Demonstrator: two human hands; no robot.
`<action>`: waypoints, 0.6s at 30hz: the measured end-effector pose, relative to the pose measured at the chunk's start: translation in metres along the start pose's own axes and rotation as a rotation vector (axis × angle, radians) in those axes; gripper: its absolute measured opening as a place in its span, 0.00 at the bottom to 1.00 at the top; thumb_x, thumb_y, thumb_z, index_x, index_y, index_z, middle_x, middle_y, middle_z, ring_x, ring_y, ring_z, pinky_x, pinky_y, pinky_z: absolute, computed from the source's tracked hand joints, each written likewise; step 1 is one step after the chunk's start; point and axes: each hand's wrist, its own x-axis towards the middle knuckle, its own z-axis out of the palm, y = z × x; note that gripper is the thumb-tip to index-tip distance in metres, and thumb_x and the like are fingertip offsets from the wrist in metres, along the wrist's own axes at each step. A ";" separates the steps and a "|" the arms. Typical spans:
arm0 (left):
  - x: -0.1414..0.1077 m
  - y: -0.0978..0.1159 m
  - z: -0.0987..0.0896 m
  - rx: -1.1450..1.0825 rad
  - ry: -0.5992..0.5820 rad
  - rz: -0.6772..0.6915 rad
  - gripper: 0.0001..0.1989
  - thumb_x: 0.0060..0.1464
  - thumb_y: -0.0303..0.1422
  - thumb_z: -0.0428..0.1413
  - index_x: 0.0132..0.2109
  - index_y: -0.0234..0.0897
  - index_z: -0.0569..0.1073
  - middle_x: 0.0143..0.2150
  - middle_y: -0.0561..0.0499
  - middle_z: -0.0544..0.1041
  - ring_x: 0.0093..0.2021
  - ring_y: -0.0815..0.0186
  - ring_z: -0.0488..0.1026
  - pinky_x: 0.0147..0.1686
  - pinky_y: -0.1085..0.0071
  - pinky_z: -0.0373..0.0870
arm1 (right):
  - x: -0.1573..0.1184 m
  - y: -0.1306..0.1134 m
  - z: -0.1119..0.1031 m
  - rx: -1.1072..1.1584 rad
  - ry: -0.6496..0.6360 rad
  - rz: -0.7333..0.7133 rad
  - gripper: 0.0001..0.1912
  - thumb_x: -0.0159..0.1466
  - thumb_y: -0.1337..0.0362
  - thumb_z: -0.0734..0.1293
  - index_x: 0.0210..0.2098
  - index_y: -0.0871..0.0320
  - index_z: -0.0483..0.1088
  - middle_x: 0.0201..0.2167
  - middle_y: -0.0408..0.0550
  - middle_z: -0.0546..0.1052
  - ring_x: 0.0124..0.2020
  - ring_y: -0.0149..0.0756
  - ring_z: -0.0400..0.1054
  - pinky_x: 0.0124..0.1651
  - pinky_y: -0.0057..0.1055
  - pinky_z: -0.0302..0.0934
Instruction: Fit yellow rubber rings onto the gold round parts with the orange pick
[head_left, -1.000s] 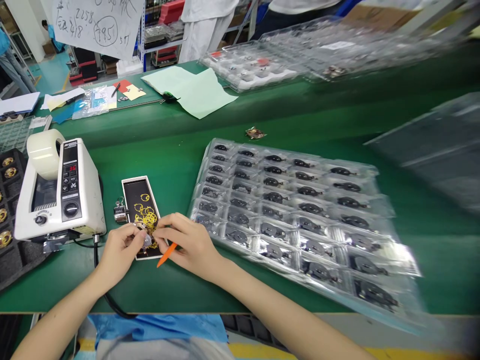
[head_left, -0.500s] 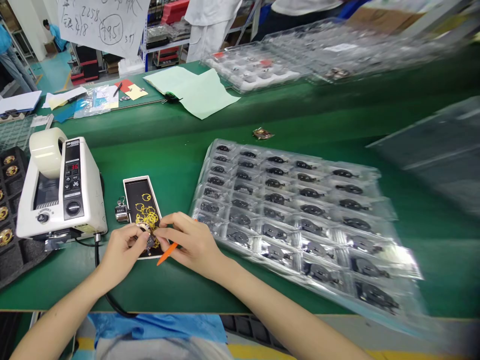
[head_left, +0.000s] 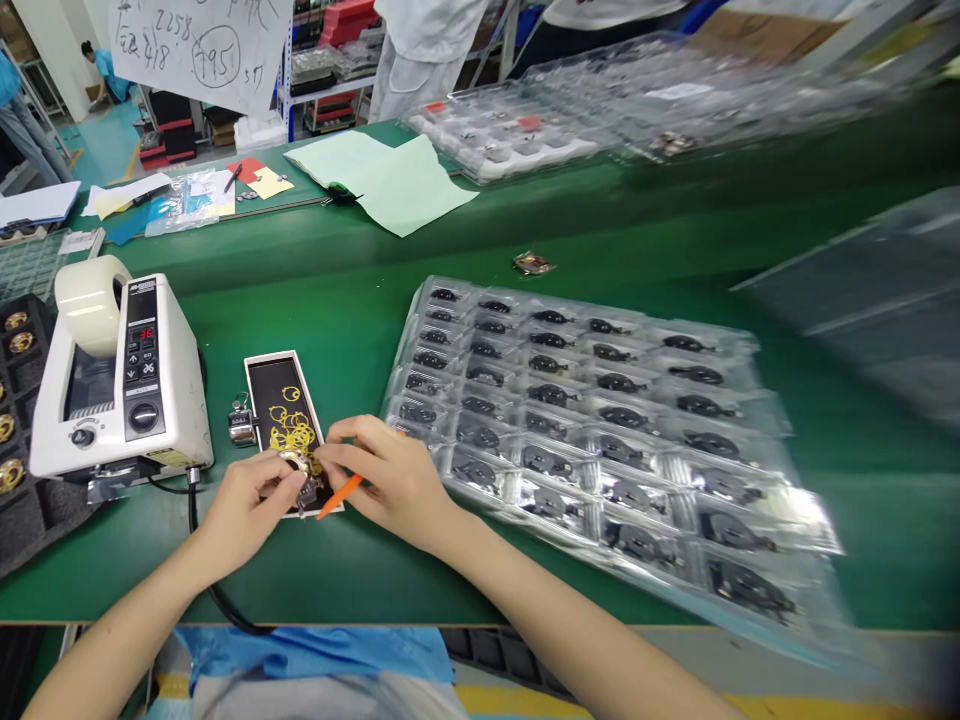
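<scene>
Over the near end of a white-rimmed box [head_left: 251,375], my left hand [head_left: 251,505] is closed on a small round metal part [head_left: 296,462]. Its finer details are too small to make out. My right hand [head_left: 394,480] is closed around an orange pen-like tool [head_left: 341,496], whose tip points down and left. The right fingertips are close beside the metal part; whether they touch it I cannot tell. Thin yellow rings [head_left: 294,432] lie piled on the box's dark floor, partly hidden by my hands.
A tape dispenser [head_left: 180,400] stands left, with a tally counter [head_left: 241,427] beside the box. To the right lies a clear tray [head_left: 517,400] of black parts. A small wrapped part [head_left: 533,263] lies behind it. Green paper [head_left: 416,190] rests farther back.
My right fingers have shifted slightly up and away from the metal part, which shows more clearly now. The orange tool has moved a little with them.
</scene>
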 end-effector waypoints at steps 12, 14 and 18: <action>0.002 -0.004 -0.002 -0.185 0.231 -0.100 0.19 0.57 0.47 0.52 0.27 0.35 0.69 0.29 0.51 0.67 0.31 0.65 0.68 0.32 0.71 0.68 | 0.002 -0.001 -0.002 0.125 0.077 0.055 0.09 0.64 0.75 0.61 0.40 0.58 0.68 0.31 0.47 0.72 0.29 0.32 0.66 0.28 0.26 0.61; 0.003 -0.004 -0.002 -0.193 0.234 -0.093 0.20 0.56 0.47 0.52 0.27 0.35 0.70 0.29 0.51 0.67 0.31 0.65 0.69 0.32 0.71 0.68 | 0.001 -0.001 -0.001 0.124 0.071 0.063 0.08 0.64 0.75 0.61 0.39 0.57 0.68 0.30 0.47 0.72 0.29 0.31 0.66 0.28 0.26 0.61; 0.002 -0.004 -0.003 -0.146 0.246 -0.070 0.20 0.58 0.45 0.52 0.26 0.35 0.70 0.27 0.52 0.68 0.30 0.66 0.68 0.32 0.73 0.65 | -0.001 0.001 0.005 -0.035 -0.032 0.065 0.08 0.64 0.72 0.60 0.31 0.57 0.67 0.27 0.46 0.72 0.28 0.32 0.65 0.26 0.27 0.57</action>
